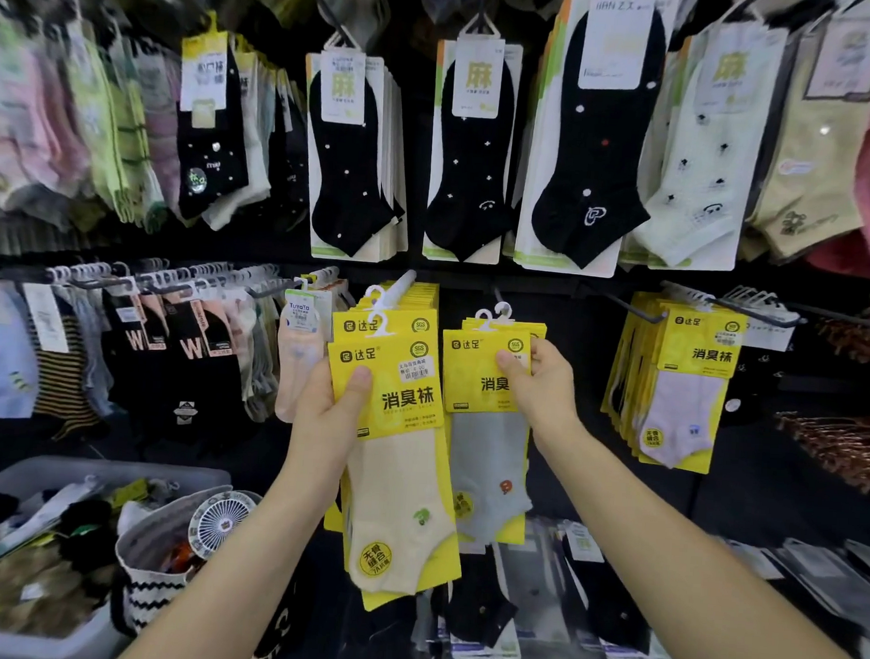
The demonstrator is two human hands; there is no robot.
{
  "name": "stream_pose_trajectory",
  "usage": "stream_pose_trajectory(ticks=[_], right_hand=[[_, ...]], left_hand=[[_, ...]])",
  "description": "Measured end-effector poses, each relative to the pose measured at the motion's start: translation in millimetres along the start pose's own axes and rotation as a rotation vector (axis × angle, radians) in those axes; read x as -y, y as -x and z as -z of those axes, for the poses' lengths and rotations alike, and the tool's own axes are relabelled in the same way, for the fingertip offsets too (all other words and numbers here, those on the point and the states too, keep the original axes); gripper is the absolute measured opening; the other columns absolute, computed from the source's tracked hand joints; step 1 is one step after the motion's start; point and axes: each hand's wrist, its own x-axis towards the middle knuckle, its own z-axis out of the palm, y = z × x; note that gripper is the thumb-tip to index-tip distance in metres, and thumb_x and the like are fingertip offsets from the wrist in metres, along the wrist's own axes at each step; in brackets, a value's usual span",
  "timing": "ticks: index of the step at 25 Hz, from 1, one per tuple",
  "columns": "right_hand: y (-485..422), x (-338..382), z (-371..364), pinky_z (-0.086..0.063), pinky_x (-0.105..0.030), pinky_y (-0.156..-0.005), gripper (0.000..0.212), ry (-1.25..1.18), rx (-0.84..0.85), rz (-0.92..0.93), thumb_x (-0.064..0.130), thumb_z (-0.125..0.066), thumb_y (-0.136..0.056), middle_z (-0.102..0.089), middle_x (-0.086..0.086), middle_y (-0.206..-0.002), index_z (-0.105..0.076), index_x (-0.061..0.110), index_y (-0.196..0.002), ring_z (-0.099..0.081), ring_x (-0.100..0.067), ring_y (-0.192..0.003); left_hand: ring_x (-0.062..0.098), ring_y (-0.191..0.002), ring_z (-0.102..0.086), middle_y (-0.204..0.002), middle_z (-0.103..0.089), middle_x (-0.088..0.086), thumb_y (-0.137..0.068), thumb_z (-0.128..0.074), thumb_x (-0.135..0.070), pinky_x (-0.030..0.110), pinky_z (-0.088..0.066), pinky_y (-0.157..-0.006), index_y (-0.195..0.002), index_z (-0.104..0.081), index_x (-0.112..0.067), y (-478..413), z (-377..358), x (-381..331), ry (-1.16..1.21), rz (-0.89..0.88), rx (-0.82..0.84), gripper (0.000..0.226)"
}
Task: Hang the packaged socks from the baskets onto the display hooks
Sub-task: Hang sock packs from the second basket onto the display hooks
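Yellow glossy card backs both packs being handled. The left hand (pixel 325 406) grips the cream sock pack (pixel 397 428) by its left edge, thumb pressed flat on the card front and fingers curled behind. The soft knit ankle sock hangs down against the long yellow backing, with a round sticker near its toe. The pack's curled white plastic hanger (pixel 380 322) sits just below the tip of a pale, rod-shaped display peg (pixel 404 280) that carries a dense stack of matching yellow packs (pixel 422 298); whether the hanger is on the peg cannot be told. Just to the right, the right hand (pixel 541 385) pinches the grey sock pack (pixel 487 443) at its upper right corner, thumb in front, with more yellow cards layered behind it. Above hang black ankle socks (pixel 346 148) with small white dots, on stiff white cards. At lower left stands a smooth grey plastic bin (pixel 37 469) heaped with loose packs. Beside it is a woven bag (pixel 149 601) with a black zigzag pattern, holding a small round fan (pixel 221 519).
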Motion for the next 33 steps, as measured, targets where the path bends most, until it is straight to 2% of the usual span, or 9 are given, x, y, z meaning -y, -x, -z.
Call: stream_pose_trajectory(ticks=[5,9,12,17,20,22,26,29,33], right_hand=[[10,-10,15,-0.055,-0.045,-0.082,0.010,-0.018,-0.026,-0.011,0.021,-0.058,-0.091,-0.067,-0.004,-0.098,-0.054,0.028,-0.087,-0.066,-0.020,-0.091],[5,-5,29,-0.056,-0.037,-0.075,0.009,-0.094,-0.101,0.024,0.019,-0.057,-0.092,-0.066,-0.003,-0.092,-0.054,0.024,-0.085,-0.065,-0.020,-0.087],[-3,4,23,-0.057,-0.035,-0.073,0.012,-0.080,-0.083,0.041,0.020,-0.058,-0.091,-0.066,-0.002,-0.091,-0.054,0.028,-0.083,-0.066,-0.018,-0.085],[-10,-4,8,-0.055,-0.045,-0.081,0.015,-0.007,-0.098,-0.024,0.022,-0.059,-0.090,-0.067,-0.005,-0.093,-0.052,0.029,-0.079,-0.065,-0.023,-0.089],[-20,-4,3,-0.054,-0.046,-0.084,0.014,0.004,-0.118,-0.093,0.023,-0.059,-0.090,-0.067,-0.006,-0.093,-0.052,0.028,-0.079,-0.065,-0.023,-0.090],[-25,-5,1,-0.054,-0.044,-0.085,0.011,0.017,-0.130,-0.136,0.026,-0.061,-0.089,-0.065,-0.003,-0.094,-0.052,0.025,-0.082,-0.065,-0.023,-0.093],[-12,-8,9,-0.050,-0.029,-0.081,0.026,0.032,-0.287,-0.031,0.037,-0.063,-0.086,-0.058,0.002,-0.098,-0.051,0.020,-0.101,-0.058,-0.016,-0.094],[13,2,11,-0.047,-0.011,-0.066,0.024,-0.065,-0.052,0.121,0.041,-0.069,-0.079,-0.059,0.008,-0.086,-0.053,0.026,-0.089,-0.057,-0.007,-0.079],[30,14,12,-0.057,-0.033,-0.074,0.025,-0.014,0.158,0.127,0.031,-0.076,-0.074,-0.071,0.002,-0.090,-0.061,0.021,-0.092,-0.068,-0.012,-0.083]], left_hand=[[0.022,-0.101,-0.067,-0.113,-0.068,0.005,-0.097,-0.044,-0.013,0.039,-0.056,-0.084,-0.104,-0.060,-0.031,-2,2,-1,0.008,0.002,0.012,0.025],[0.020,-0.099,-0.066,-0.101,-0.070,-0.006,-0.097,-0.044,-0.012,0.045,-0.053,-0.087,-0.086,-0.065,-0.055,0,-9,-6,0.016,-0.008,0.015,0.049],[0.016,-0.098,-0.066,-0.100,-0.069,-0.010,-0.096,-0.046,-0.014,0.045,-0.052,-0.089,-0.082,-0.063,-0.060,2,-12,-5,0.012,-0.010,0.004,0.051],[0.008,-0.095,-0.066,-0.096,-0.069,-0.017,-0.096,-0.047,-0.012,0.039,-0.055,-0.085,-0.107,-0.057,-0.029,-3,-12,4,-0.010,-0.008,0.003,0.022],[0.011,-0.097,-0.067,-0.101,-0.069,-0.015,-0.096,-0.047,-0.013,0.030,-0.057,-0.079,-0.120,-0.053,-0.008,-4,-17,10,-0.059,0.025,0.015,0.025],[0.021,-0.103,-0.065,-0.113,-0.067,0.003,-0.096,-0.047,-0.016,0.036,-0.055,-0.084,-0.119,-0.053,-0.009,-5,-22,14,-0.065,0.069,0.011,0.024],[0.019,-0.103,-0.064,-0.110,-0.067,0.002,-0.095,-0.049,-0.017,0.037,-0.053,-0.087,-0.105,-0.056,-0.023,-9,-32,17,-0.066,0.073,-0.005,0.013],[0.019,-0.099,-0.064,-0.102,-0.067,-0.003,-0.094,-0.051,-0.017,0.035,-0.054,-0.083,-0.097,-0.057,-0.027,-8,-44,21,-0.088,0.031,0.026,0.012],[0.015,-0.100,-0.065,-0.108,-0.068,-0.001,-0.093,-0.055,-0.021,0.034,-0.055,-0.082,-0.109,-0.059,-0.020,-3,-59,26,-0.093,0.018,0.041,0.017]])
